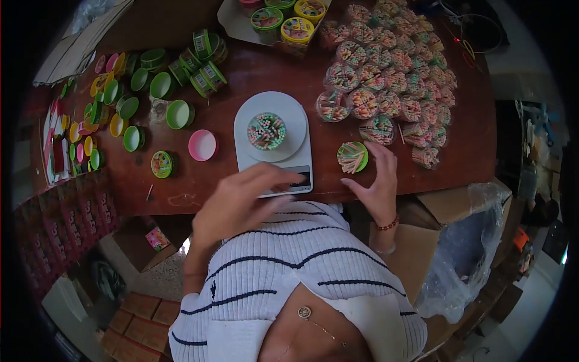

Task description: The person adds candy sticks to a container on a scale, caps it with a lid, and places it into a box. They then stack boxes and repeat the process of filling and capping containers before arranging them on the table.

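A white kitchen scale (303,111) stands at the table's front middle, bearing a clear round tub of colourful striped sticks (266,131). Over the scale's front edge and dark display hovers my left hand (241,196), its fingers stretched out, slightly blurred and holding nothing. My right hand (378,181) curves open beside a small green cup (363,163), with thumb and fingers apart at its right side. Several loose pastel sticks (350,158) lie across the cup. A pink-rimmed cup (203,145) sits left of the scale.
Bundles of sticks in clear tubs (389,78) crowd the table's right side. Green, yellow and pink cups (161,85) spread over the left. Lidded tubs (266,19) fill a box (232,18) at the back. A plastic-lined carton (422,253) stands by my right arm.
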Demonstrator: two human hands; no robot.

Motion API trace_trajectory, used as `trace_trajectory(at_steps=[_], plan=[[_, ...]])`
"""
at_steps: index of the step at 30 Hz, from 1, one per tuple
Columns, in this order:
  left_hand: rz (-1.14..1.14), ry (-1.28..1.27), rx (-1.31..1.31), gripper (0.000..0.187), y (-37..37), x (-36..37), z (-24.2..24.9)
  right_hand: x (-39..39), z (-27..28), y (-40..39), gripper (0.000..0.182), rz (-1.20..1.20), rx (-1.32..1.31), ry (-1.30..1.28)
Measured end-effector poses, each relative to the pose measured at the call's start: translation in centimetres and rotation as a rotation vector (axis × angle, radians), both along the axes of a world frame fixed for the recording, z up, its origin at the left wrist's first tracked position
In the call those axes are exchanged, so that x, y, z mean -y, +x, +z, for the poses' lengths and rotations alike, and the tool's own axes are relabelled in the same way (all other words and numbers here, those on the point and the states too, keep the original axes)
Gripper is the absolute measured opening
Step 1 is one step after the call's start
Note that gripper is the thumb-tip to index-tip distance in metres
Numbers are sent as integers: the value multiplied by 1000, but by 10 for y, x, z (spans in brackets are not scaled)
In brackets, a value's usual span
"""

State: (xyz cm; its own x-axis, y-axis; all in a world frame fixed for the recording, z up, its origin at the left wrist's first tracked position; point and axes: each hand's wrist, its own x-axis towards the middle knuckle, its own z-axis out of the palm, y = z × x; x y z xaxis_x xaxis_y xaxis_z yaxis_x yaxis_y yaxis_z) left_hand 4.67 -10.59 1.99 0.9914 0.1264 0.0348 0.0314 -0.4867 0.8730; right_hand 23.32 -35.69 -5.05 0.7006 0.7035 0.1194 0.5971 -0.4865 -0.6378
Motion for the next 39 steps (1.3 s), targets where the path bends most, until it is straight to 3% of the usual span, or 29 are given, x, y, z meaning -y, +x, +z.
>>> trace_trajectory(at_steps=[4, 7, 9, 13, 18, 21, 24, 30, 36, 39], plan=[[-76, -57, -10, 52, 68, 51, -51, 8, -21, -17, 85, -60, 15, 33], [-81, 28, 82, 53, 90, 66, -85, 20, -28, -13, 72, -80, -27, 77], [-107, -9, 87, 51, 97, 72, -94, 23, -26, -10, 58, -92, -172, 111], [-107, -21, -14, 43, 100, 79, -101, 20, -32, -5, 46, -53, -141, 163], [3, -3, 102, 28, 103, 79, -108, 13, -33, 7, 25, -48, -112, 232], [-1, -91, 149, 27, 107, 79, -107, 7, -35, 11, 19, -96, -87, 253], [30, -1, 125, 24, 110, 80, -111, 6, -37, 9, 17, -145, -191, 288], [79, 104, 104, 19, 108, 78, -115, 10, -40, 6, 19, -173, -116, 300], [106, -137, 122, 20, 113, 75, -111, 8, -39, 7, 23, -167, -196, 285], [95, -41, 116, 21, 110, 79, -113, 9, -39, 7, 23, -161, -196, 285]])
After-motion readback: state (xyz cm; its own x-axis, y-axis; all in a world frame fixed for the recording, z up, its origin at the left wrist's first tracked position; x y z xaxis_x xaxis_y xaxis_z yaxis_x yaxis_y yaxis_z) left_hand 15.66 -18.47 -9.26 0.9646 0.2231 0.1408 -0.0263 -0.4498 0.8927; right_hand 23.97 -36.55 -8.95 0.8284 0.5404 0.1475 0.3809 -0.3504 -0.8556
